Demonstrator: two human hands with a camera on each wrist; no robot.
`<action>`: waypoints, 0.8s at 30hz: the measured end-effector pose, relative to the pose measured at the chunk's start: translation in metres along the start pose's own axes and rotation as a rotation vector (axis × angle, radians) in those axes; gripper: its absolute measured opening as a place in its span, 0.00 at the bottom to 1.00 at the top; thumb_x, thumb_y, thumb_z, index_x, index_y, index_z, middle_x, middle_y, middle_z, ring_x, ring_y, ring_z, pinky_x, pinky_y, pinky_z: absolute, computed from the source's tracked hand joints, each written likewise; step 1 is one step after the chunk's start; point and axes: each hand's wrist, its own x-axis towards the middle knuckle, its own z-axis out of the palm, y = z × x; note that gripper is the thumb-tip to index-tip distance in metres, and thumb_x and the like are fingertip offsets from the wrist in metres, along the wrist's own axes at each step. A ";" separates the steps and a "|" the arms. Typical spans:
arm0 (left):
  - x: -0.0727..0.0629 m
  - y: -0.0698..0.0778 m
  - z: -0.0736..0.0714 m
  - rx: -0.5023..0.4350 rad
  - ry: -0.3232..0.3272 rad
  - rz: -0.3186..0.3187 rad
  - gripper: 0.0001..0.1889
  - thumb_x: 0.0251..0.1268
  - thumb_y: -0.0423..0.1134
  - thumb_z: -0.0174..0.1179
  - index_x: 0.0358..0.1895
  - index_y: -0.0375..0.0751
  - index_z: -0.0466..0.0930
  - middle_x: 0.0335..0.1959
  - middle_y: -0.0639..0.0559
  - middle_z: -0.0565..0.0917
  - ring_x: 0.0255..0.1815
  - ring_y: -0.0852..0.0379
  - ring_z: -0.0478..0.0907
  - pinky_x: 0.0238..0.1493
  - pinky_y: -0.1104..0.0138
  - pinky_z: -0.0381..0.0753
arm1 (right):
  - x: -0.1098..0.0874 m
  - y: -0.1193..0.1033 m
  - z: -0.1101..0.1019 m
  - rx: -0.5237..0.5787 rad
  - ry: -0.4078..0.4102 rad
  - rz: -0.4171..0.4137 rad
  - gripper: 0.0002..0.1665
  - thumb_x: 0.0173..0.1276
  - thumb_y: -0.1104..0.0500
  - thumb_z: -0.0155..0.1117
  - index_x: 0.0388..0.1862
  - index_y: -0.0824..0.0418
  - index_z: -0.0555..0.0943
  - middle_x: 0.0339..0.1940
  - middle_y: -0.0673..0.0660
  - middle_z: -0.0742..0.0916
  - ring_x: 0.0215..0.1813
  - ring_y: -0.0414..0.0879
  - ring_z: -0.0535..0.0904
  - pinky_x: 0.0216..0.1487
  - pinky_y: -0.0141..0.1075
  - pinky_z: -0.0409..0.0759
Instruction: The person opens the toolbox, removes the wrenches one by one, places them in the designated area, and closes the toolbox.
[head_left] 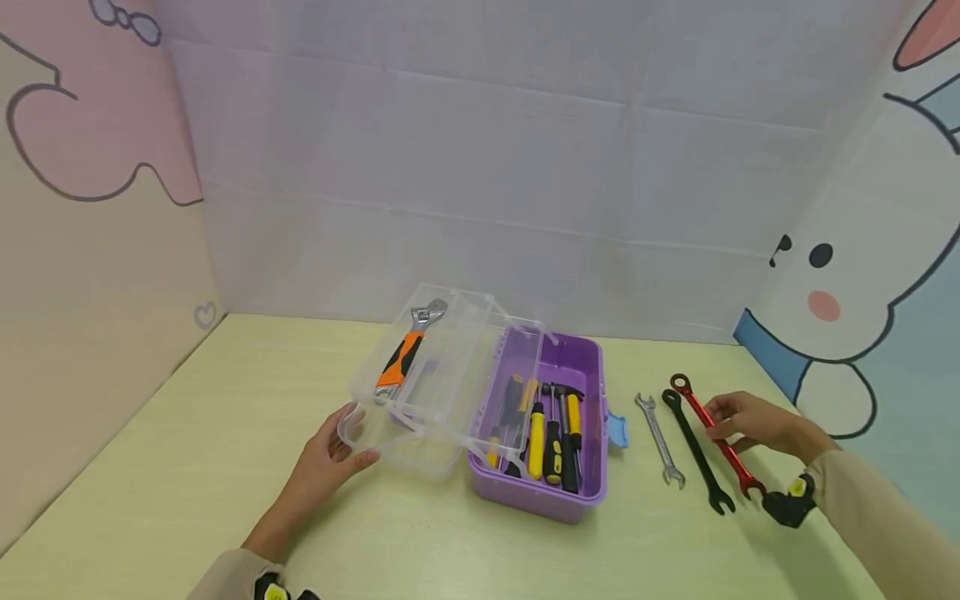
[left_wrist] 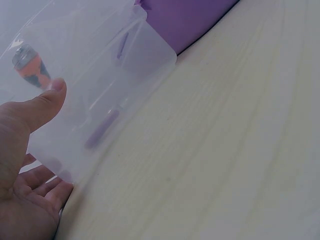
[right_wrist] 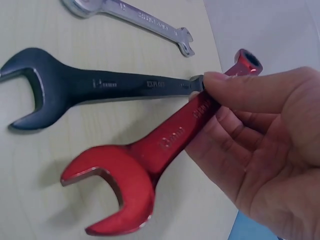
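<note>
A red combination wrench (right_wrist: pixel 170 137) is pinched between the thumb and fingers of my right hand (head_left: pixel 757 421), its open end tilted toward the wrist camera. Beside it on the table lie a black wrench (head_left: pixel 697 450) and a smaller silver wrench (head_left: pixel 660 440). My left hand (head_left: pixel 322 458) holds the outer edge of a clear plastic lid (head_left: pixel 468 358), thumb on one face and fingers behind. That lid is swung open to the left of a purple toolbox (head_left: pixel 536 500). An adjustable wrench (head_left: pixel 405 354) with an orange and black handle rests in the lid.
Inside the toolbox are a hammer (head_left: pixel 575 417), a yellow-handled tool (head_left: pixel 537 442) and several other tools, some seen through the lid. A blue latch (head_left: pixel 617 430) sticks out at its right side. A pale wall (head_left: pixel 480 167) stands behind the table (head_left: pixel 420 542).
</note>
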 end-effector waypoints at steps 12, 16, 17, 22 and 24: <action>0.002 -0.002 -0.001 -0.032 -0.011 0.000 0.41 0.60 0.35 0.65 0.72 0.32 0.51 0.71 0.29 0.60 0.71 0.36 0.59 0.63 0.77 0.69 | -0.007 0.020 -0.007 -0.010 0.076 0.109 0.12 0.65 0.64 0.58 0.43 0.72 0.72 0.31 0.51 0.78 0.35 0.41 0.74 0.37 0.37 0.82; 0.002 -0.003 -0.001 -0.058 -0.020 0.010 0.41 0.60 0.35 0.65 0.72 0.32 0.51 0.71 0.29 0.59 0.72 0.35 0.59 0.55 0.89 0.64 | -0.007 0.026 -0.007 0.013 0.071 0.107 0.10 0.66 0.65 0.58 0.41 0.71 0.72 0.30 0.50 0.78 0.34 0.41 0.75 0.37 0.38 0.82; 0.002 -0.003 -0.001 -0.061 -0.020 0.012 0.41 0.60 0.35 0.65 0.72 0.31 0.51 0.71 0.29 0.59 0.72 0.35 0.59 0.55 0.89 0.64 | -0.007 0.027 -0.006 0.027 0.067 0.108 0.09 0.66 0.65 0.58 0.41 0.70 0.73 0.30 0.50 0.78 0.34 0.41 0.75 0.37 0.37 0.82; 0.002 -0.003 0.000 -0.059 -0.016 0.013 0.41 0.60 0.34 0.64 0.72 0.31 0.51 0.70 0.28 0.60 0.71 0.35 0.59 0.54 0.89 0.64 | -0.004 0.030 -0.002 0.065 0.057 0.103 0.07 0.65 0.65 0.59 0.39 0.68 0.73 0.28 0.50 0.78 0.32 0.41 0.74 0.36 0.36 0.82; 0.002 -0.003 0.000 -0.060 -0.017 0.008 0.41 0.60 0.34 0.64 0.72 0.31 0.51 0.71 0.29 0.60 0.71 0.35 0.59 0.55 0.89 0.64 | -0.003 0.030 0.000 0.068 0.069 0.111 0.07 0.65 0.65 0.59 0.39 0.68 0.73 0.29 0.50 0.78 0.32 0.41 0.74 0.35 0.36 0.82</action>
